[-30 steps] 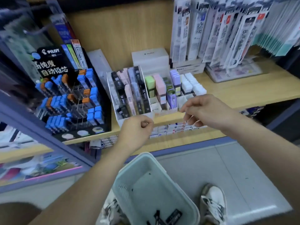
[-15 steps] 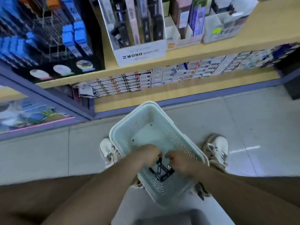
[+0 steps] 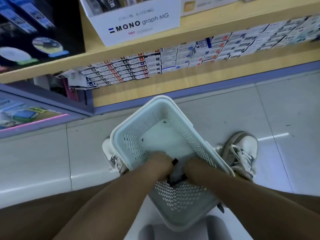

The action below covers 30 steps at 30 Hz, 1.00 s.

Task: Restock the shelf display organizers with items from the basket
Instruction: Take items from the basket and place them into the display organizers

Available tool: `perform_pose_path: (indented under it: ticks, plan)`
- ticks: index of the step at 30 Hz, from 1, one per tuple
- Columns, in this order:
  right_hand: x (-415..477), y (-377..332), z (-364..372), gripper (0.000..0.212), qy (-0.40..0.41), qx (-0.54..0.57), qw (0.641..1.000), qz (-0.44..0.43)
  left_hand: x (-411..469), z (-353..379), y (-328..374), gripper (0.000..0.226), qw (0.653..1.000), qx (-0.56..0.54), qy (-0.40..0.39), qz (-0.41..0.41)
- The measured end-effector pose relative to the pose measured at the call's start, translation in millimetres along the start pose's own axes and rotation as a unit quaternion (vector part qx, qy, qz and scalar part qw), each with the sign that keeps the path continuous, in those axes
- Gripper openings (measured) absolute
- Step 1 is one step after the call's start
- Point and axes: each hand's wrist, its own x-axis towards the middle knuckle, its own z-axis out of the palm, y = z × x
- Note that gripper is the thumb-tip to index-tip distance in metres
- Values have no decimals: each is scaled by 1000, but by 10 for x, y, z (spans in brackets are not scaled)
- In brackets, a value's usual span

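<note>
Both hands are down in the basket [image 3: 131, 135], at its 6 o'clock end. The left hand [image 3: 160, 161] and right hand [image 3: 194, 164] are closed around the small dark packs [image 3: 174, 161]. The rest of the basket looks bare, so few are left. A second ago the hands were up at the shelf [image 3: 173, 40].

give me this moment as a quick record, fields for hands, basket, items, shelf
left hand: left hand down inside the basket, at the dark items; grip hidden
right hand: right hand inside the basket beside the left, at the same items; grip hidden
basket: pale green perforated basket between the shoes, mostly bare inside
items: small dark packets between the hands, blurred
shelf: MONO graph MG display box above; rows of small boxes on the lower shelf
</note>
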Motion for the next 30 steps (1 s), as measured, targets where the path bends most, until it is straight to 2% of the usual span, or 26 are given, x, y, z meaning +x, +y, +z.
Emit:
perform_pose_path:
  ticks: [5,8,10,12,16,17,18,20,21,23,27,28,30]
  plan:
    - [-37,104,44,27,-5,69,997,-24,-4,-165,-239,23,998,-29,-24,-44]
    - [-102,90,19,24,25,90,995,-42,-13,-159,-444,12,997,-63,16,-28]
    - [-157,75,-10,25,6,92,995,-31,-14,-132,-465,21,998,-62,6,-17]
    - [-256,39,-106,24,2,119,992,-29,35,-115,-422,39,998,-48,-42,-6]
    - [-522,31,-336,8,31,292,956,-21,69,-106,-333,44,999,0,-43,-9]
    - [-593,39,-389,4,30,363,931,-11,89,-95,-306,43,999,16,-31,-6]
    - [-678,39,-444,5,24,455,890,-4,79,-112,-238,42,999,33,-19,3]
    - [-836,43,-529,9,8,621,784,-6,142,-124,-147,41,996,88,-11,3]
    - [-910,50,-564,9,12,669,743,-6,196,-127,-115,42,990,141,-6,5]
    - [-1033,67,-594,13,38,721,692,2,251,-139,-109,39,986,167,-8,-5]
    - [-1134,130,-582,23,92,805,587,6,237,-164,-226,26,997,71,5,-38]
    - [-1150,143,-577,26,97,819,566,5,228,-168,-245,24,998,38,28,-48]
    - [-1180,168,-577,27,103,832,546,-9,219,-191,-280,24,995,-29,67,-73]
